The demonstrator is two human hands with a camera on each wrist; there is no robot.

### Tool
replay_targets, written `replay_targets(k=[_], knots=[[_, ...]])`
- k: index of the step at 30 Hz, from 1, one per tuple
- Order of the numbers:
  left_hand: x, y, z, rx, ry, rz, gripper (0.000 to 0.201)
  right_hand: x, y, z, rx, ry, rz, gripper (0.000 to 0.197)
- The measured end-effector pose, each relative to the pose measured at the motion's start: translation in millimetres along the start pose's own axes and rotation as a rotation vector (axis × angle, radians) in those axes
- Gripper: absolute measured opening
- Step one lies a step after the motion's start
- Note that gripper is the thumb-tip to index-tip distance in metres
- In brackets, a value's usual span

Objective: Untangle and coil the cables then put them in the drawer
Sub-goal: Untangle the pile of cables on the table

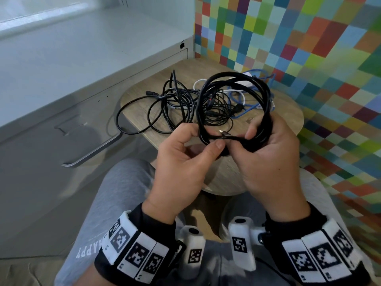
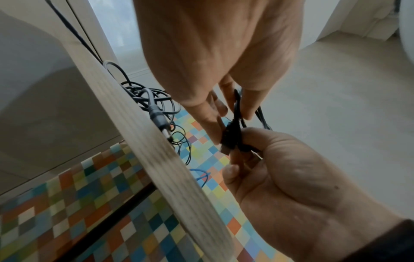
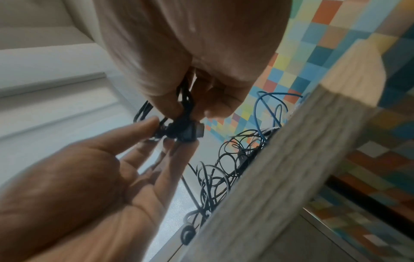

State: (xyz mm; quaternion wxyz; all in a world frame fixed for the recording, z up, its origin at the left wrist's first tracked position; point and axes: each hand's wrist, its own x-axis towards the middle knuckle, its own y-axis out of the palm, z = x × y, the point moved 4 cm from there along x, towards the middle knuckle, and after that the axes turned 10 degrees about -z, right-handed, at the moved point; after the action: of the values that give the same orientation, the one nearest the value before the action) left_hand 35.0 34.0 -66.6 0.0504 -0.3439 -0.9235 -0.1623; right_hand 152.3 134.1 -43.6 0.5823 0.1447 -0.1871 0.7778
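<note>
Our right hand grips the coiled black cable so the loops hold; our left hand pinches its plug end for tucking.

Cable tangle crowds stool top; near edge seemingly bare.

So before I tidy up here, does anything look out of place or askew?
Yes: one black cable loops over the stool's left edge, and the pile on top is tangled.
</note>
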Motion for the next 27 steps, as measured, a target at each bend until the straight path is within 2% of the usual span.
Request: replay_targets(k=[2, 5, 9, 14, 19, 22, 27], knots=[[-0.8, 1.8, -1.7, 0.015, 0.005, 0.007, 0.021, 3.1, -0.7, -1.6, 0.049, 0.018, 0.036, 0.04], [2.0, -0.3, -3.5, -0.002, 0.0, -0.003, 0.015, 3.5, 2.2, -5.6, 0.183, 0.08, 0.199, 0.031], [5.0, -4.5, -1.0, 0.012, -0.02, -0.035, 0.013, -1.8, 5.8, -9.0, 0.194, 0.098, 0.319, 0.024], [4.6, -3.2, -1.0, 0.048, -0.022, -0.058, 0.011, -2.1, 3.9, -5.5, 0.075, 0.022, 0.176, 0.024], [2.1, 1.0, -4.0, 0.057, -0.034, -0.004, 0.009, -5.1, 4.6, -6.1, -0.001, 0.009, 0.057, 0.027], [3.6, -0.7, -1.0, 0.043, -0.052, -0.047, 0.003, -4.5, 5.3, -5.0, 0.023, 0.019, 0.093, 0.033], [8.6, -6.9, 2.0, 0.009, -0.132, -0.088, 0.004, -3.1, 8.5, -4.7, 0.12, 0.108, 0.193, 0.057]])
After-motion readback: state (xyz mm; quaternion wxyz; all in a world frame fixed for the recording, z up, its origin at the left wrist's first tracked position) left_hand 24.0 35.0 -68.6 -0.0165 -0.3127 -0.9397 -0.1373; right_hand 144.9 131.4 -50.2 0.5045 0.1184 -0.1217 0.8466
